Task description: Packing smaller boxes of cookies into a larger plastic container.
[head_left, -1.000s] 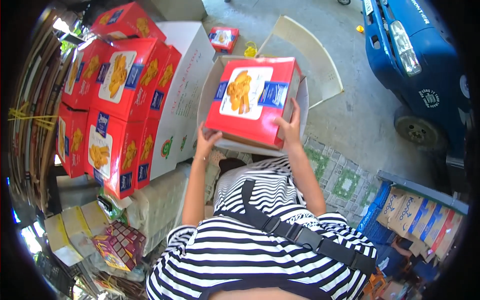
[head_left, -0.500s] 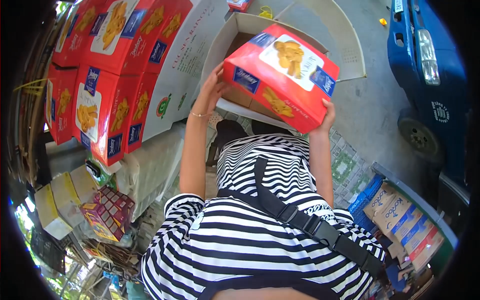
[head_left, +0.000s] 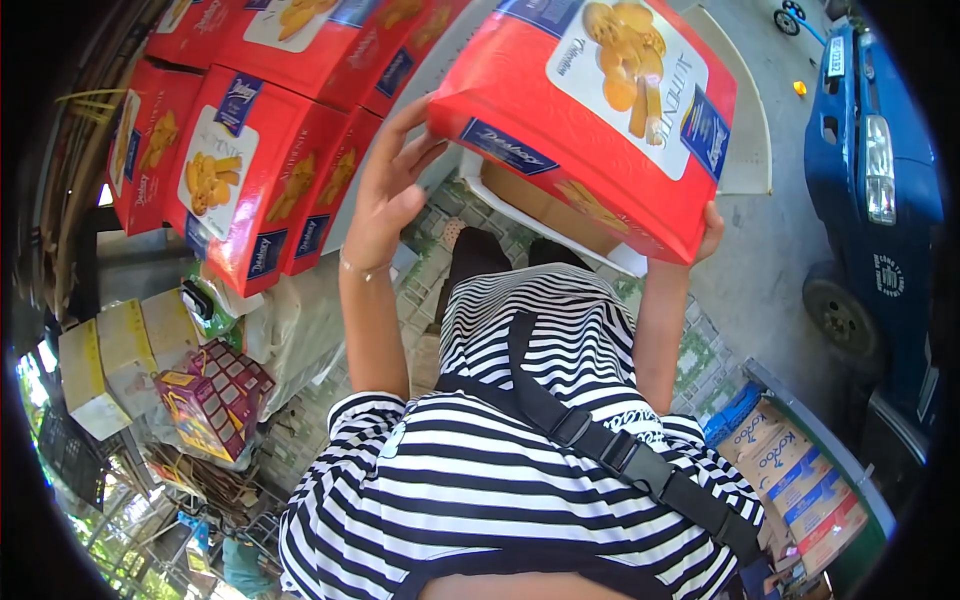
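Note:
A large red biscuit box (head_left: 480, 85) with cookie pictures and blue labels is held up in front of me, tilted, between both hands. My left hand (head_left: 390, 195) has its fingertips against the box's left end, thumb standing apart from it. At the lower right corner, my right hand (head_left: 711, 235) grips the box, most of its fingers hidden behind it. Below the box is an open carton (head_left: 550, 205) with brown inner walls, its white flap (head_left: 745, 130) spread to the right; the box covers much of the carton.
Similar red biscuit boxes (head_left: 285, 130) are stacked at upper left. Beneath them sit a purple patterned carton (head_left: 215, 400) and pale boxes with yellow tape (head_left: 120, 360). A blue vehicle (head_left: 870, 180) stands at right. Brown and blue cartons (head_left: 790, 470) fill a bin at lower right.
The biscuit box has come up and nearer, looking larger, and hides more of the carton. Both hands have moved with it; the left thumb now stands out from the box.

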A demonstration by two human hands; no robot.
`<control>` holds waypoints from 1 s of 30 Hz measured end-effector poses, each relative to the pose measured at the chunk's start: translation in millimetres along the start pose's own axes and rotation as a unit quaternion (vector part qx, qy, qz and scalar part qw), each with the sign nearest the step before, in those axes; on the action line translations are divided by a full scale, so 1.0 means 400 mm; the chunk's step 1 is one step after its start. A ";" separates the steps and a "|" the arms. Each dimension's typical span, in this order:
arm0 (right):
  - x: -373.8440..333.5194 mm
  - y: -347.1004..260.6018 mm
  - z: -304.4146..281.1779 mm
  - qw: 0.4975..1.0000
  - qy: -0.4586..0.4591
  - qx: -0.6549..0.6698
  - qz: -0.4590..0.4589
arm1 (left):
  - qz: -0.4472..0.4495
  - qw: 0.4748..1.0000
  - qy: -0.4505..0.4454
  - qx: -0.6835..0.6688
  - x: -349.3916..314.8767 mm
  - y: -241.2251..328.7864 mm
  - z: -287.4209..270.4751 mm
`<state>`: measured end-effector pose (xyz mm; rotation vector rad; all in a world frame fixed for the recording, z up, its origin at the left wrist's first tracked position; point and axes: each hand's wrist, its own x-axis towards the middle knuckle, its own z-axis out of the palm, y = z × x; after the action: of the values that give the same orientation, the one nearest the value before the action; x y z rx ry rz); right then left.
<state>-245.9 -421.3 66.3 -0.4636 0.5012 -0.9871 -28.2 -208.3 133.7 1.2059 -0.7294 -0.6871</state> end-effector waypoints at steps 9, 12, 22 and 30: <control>0.051 0.112 0.199 0.936 -0.291 0.194 0.025 | 0.121 0.992 0.007 0.035 -0.145 0.176 -0.233; 0.048 0.203 0.255 0.993 -0.105 0.033 -0.041 | 0.159 0.978 0.075 0.111 -0.201 0.210 -0.305; -0.143 0.489 0.644 0.893 -0.334 -0.264 0.146 | -0.093 0.775 0.333 0.529 -0.376 0.250 -0.437; -0.047 0.497 0.638 0.742 -0.426 -0.517 -0.020 | -0.021 0.792 0.406 0.455 -0.368 0.159 -0.444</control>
<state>28.5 -274.8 157.1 -1.8416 0.1365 -0.3408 31.9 23.1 142.1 2.1980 -0.2526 0.2738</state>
